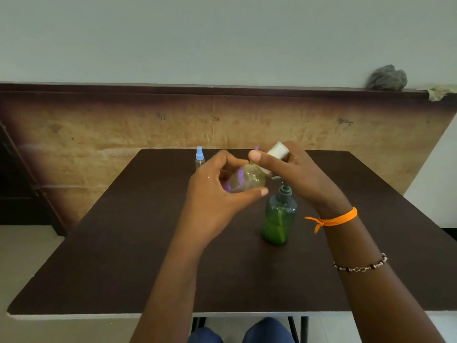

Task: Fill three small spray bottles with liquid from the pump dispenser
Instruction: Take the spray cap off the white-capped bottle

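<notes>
head view: hands (pixel 217 194) hold bottle (pixel 247 180)

Matt dark table (pixel 123 256), glossy green plastic dispenser (pixel 278 219)

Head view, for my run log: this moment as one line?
left hand: holds clear bottle | right hand: holds white cap | green pump dispenser: upright on table
</notes>
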